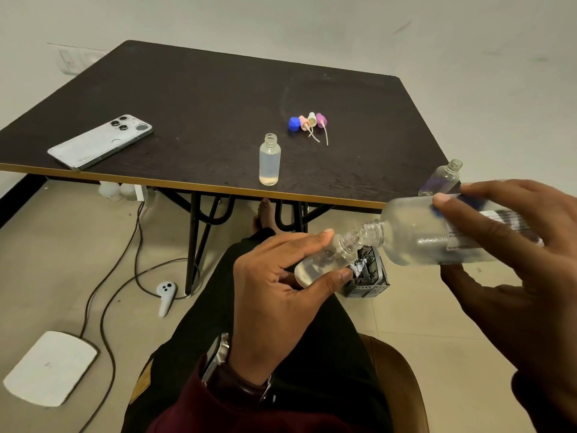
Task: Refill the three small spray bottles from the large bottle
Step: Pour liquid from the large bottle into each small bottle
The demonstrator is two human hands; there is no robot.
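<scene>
A seated person pours over their lap. The left hand pinches a small bottle between thumb and fingers, tilted, mouth touching the large bottle that the right hand grips nearly level. On the table, one small bottle stands filled; another looks empty. The spray tops lie unattached, so roughly half remains.

Three small clear plastic spray bottles, one large clear plastic bottle, three spray tops: pink, white, purple; one blue cap, one silver phone.
</scene>
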